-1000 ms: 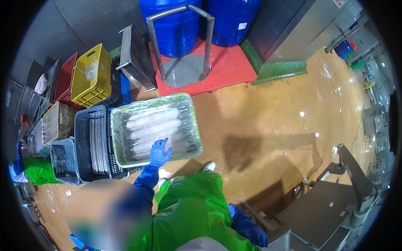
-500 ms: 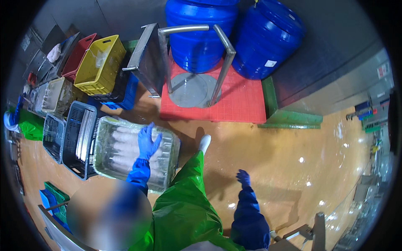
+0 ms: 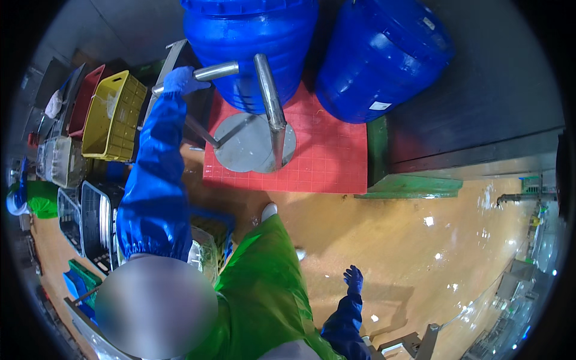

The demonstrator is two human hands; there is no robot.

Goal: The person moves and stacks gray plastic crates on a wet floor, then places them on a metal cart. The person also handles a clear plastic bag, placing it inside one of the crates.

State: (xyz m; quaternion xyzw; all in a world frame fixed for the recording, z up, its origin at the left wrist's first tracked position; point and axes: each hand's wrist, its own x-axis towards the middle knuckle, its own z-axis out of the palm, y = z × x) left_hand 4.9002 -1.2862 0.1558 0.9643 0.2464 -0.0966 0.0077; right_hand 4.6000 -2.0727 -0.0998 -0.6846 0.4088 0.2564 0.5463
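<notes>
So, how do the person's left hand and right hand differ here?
The left hand is on the metal bar; the right hand holds nothing. The left hand reaches far forward; the right hand is out to the side. Both wear blue gloves.

Left hand (image 3: pixel 180 81) closed round a steel bar (image 3: pixel 218 71); right hand (image 3: pixel 354 279) spread above the wet floor (image 3: pixel 414 240).
Beyond the bar are 2 blue drums (image 3: pixel 255 51) at a red pallet (image 3: pixel 336 159). Left of the sleeve (image 3: pixel 153 180), a yellow crate (image 3: pixel 125 129) sits beside a red crate (image 3: pixel 84 99). What looks like a plastic-lined tub (image 3: pixel 207 255) is partly hidden behind the sleeve.
</notes>
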